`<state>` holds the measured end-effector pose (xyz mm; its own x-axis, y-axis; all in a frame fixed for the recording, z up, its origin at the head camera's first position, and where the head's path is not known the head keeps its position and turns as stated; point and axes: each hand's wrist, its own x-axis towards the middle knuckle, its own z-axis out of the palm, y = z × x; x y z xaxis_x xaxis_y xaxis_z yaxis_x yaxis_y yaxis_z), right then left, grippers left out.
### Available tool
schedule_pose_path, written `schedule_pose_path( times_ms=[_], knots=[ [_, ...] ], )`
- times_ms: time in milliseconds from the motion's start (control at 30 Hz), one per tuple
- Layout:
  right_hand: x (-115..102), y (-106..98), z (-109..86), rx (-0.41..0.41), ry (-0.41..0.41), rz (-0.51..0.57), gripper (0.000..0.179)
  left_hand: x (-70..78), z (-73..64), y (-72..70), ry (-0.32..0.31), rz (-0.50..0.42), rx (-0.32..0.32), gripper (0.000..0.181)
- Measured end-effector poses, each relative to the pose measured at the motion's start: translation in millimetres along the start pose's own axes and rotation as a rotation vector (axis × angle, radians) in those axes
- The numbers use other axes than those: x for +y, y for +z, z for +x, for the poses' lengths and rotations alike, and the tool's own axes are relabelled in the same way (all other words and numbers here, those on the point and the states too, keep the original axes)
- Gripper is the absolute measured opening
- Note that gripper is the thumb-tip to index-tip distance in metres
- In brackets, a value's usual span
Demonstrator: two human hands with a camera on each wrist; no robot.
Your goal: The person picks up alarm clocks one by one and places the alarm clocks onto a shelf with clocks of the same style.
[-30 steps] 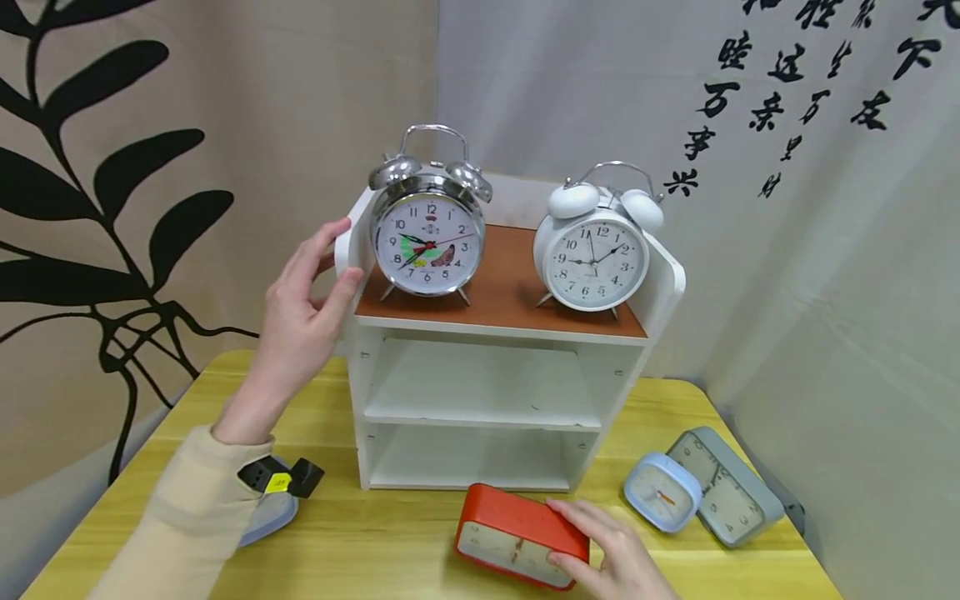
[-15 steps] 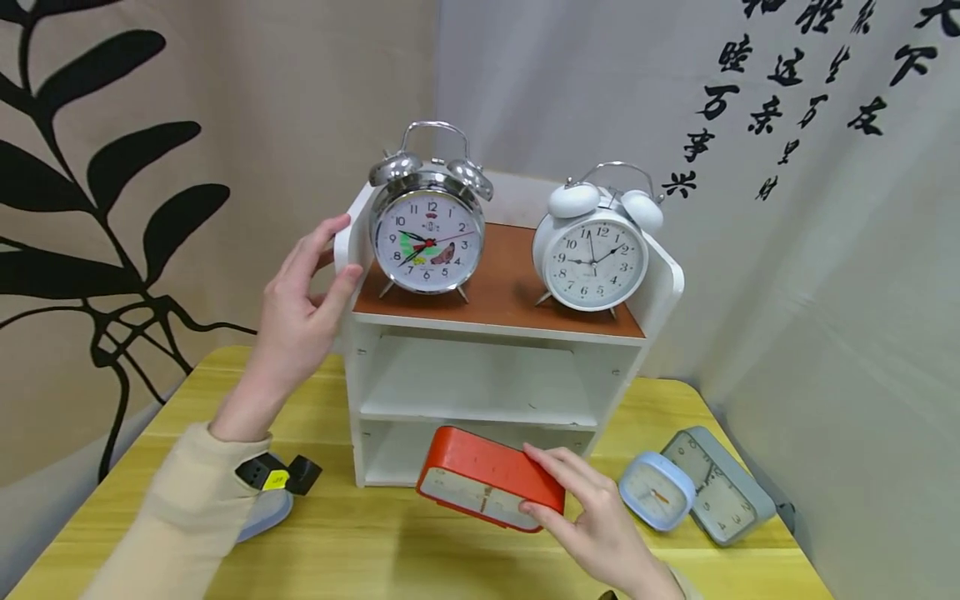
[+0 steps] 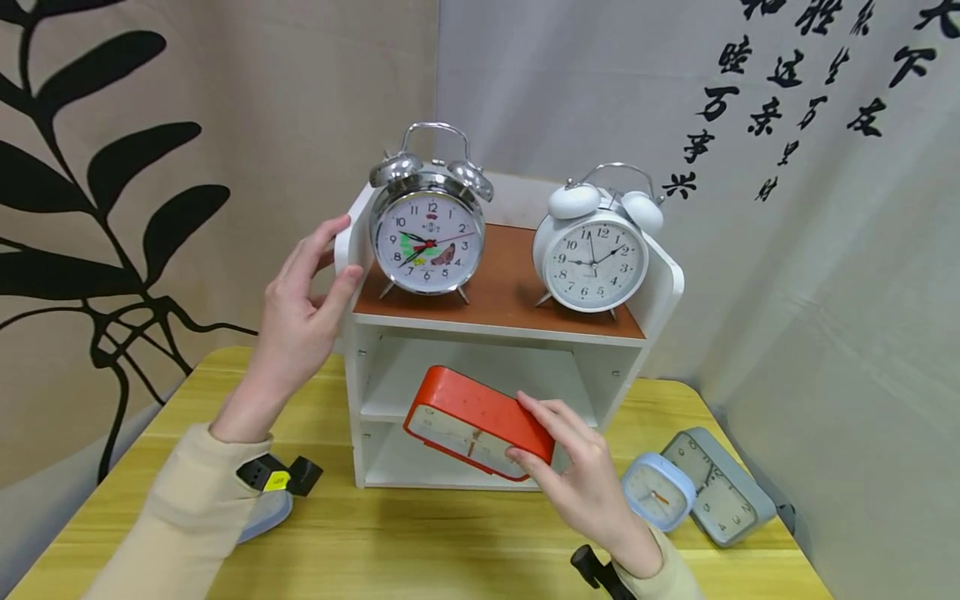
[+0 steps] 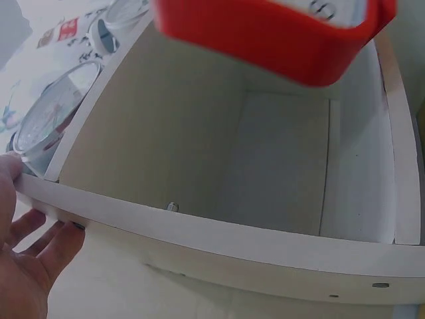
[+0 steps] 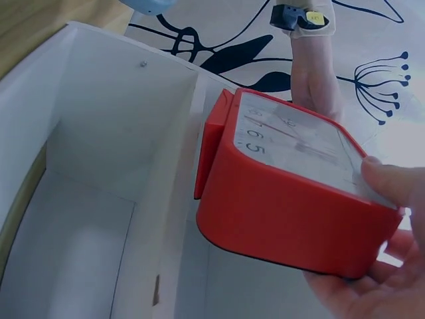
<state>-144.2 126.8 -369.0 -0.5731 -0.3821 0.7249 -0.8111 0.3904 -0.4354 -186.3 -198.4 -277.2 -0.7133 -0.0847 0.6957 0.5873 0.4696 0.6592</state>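
Note:
My right hand (image 3: pixel 577 458) grips a red rectangular alarm clock (image 3: pixel 480 421) by its right end, thumb on the face and fingers over the top. Tilted, the clock is held in front of the middle compartment of a small white shelf unit (image 3: pixel 480 329). My left hand (image 3: pixel 303 308) holds the left side panel of the shelf (image 4: pixel 179 222), with fingers behind and thumb at the front edge. On the brown top stand a silver twin-bell alarm clock (image 3: pixel 429 242), close to my left hand, and a white twin-bell alarm clock (image 3: pixel 596 258) at the right.
A small light-blue clock (image 3: pixel 658 492) leans against a grey-green rectangular clock (image 3: pixel 723 492) at the right of the wooden table (image 3: pixel 360 550). Another blue object (image 3: pixel 266 515) lies partly hidden under my left wrist. Grey curtains (image 3: pixel 825 292) hang behind.
The right hand has lifted the red clock off the table and up, slightly left, to the middle compartment's front. The left hand keeps its hold on the shelf.

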Motion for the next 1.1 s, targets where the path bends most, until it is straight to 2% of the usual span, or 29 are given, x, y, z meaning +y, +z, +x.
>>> schedule_pose_path(
  times_ms=[267, 600, 833, 1100],
  knots=[
    [3, 10, 18.7, 0.027, -0.052, -0.034, 0.066, -1.0, -0.1, 0.4, 0.003, -0.014, -0.001, 0.051],
    [2, 20, 38.1, 0.005, -0.028, -0.110, 0.062, -1.4, 0.6, 0.1, 0.013, -0.022, 0.005, 0.051],
    [5, 24, 48.9, -0.004, -0.058, -0.130, 0.059, -1.3, 1.1, 1.0, 0.012, -0.032, 0.006, 0.051],
    [3, 28, 57.6, -0.037, -0.053, -0.165, 0.056, -1.1, -0.1, 0.4, 0.006, -0.031, 0.000, 0.052]
  ],
)
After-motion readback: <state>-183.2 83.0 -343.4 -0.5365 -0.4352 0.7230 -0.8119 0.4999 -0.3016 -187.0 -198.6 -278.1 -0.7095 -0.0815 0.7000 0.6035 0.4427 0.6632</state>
